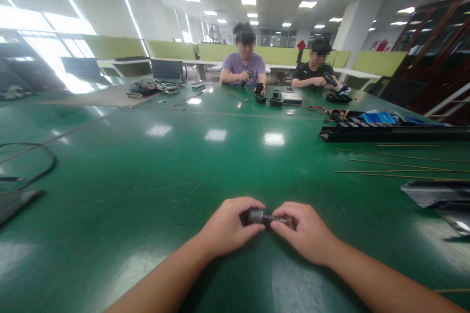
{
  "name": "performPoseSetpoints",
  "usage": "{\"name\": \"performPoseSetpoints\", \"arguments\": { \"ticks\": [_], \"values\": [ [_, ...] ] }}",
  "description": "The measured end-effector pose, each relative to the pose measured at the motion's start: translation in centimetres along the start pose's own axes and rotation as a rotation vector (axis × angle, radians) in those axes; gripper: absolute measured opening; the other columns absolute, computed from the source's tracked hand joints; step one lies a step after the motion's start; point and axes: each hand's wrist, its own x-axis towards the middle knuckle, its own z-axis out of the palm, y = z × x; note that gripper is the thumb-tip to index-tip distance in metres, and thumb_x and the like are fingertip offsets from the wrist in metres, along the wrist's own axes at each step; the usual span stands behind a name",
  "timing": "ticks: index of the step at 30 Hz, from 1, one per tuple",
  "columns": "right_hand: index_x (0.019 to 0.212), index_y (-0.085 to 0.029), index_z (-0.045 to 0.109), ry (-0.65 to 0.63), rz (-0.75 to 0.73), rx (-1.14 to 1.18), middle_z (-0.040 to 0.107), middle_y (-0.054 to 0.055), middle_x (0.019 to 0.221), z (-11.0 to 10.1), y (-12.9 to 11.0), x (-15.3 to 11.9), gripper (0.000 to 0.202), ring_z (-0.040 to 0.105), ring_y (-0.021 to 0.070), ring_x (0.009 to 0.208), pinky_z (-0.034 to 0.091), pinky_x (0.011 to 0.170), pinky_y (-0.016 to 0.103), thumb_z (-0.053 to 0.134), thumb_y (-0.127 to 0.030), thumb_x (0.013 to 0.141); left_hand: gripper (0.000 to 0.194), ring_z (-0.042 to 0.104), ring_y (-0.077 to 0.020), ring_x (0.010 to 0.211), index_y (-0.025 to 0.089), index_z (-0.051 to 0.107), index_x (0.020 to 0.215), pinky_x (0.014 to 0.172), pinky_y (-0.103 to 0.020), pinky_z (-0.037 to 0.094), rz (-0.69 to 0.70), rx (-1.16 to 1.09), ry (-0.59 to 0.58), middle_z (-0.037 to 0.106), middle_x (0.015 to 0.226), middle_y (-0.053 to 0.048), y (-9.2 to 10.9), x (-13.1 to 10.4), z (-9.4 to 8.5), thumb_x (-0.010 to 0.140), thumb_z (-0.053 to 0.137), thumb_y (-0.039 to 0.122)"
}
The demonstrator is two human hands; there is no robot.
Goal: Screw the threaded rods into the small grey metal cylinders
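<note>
While the left hand (pixel 235 225) closes around its grey, wider end, the dark cylindrical part (pixel 256 215) tapers to a thin tip pinched by the right hand (pixel 304 230). This one part lies level just above the glossy green table (pixel 176 156). Two people sit across: one in a purple shirt (pixel 244 66), one in a black shirt (pixel 312 74).
</note>
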Motion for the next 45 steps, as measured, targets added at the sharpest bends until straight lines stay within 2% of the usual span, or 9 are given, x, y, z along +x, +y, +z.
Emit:
{"name": "performPoseSetpoints", "arguments": {
  "ticks": [16,24,45],
  "values": [
    [0.081,-0.018,0.071,-0.005,0.006,0.026,0.062,0.0,0.069,0.12,0.0,-0.06,0.011,0.053,0.0143,0.063,0.035,0.058,0.025,0.068,-0.029,0.083,0.026,0.066,-0.0157,0.091,0.023,0.07,0.104,0.084,-0.024,0.047,0.05,-0.006,0.001,0.073,0.099,0.0,-0.4,-0.08,0.06,0.079,0.076,0.024],
    [0.077,-0.018,0.071,0.01,0.004,0.006,0.061,0.0,0.067,0.22,-0.04,-0.11,0.014,0.053,0.0139,0.061,0.034,0.057,0.025,0.065,-0.028,0.085,0.026,0.067,-0.0168,0.091,0.023,0.071,0.103,0.085,-0.025,0.047,0.028,-0.006,-0.011,0.073,0.099,0.0,-0.22,-0.04,0.04,0.077,0.076,0.023],
    [0.079,-0.018,0.071,0.017,0.008,0.019,0.058,0.0,0.064,0.08,0.02,-0.19,0.016,0.051,0.0133,0.058,0.034,0.056,0.025,0.064,-0.031,0.086,0.028,0.068,-0.0182,0.089,0.022,0.073,0.1,0.084,-0.027,0.049,-0.028,-0.042,0.06,0.075,0.097,-0.001,-0.05,-0.03,-0.21,0.073,0.079,0.027]
  ]
}}
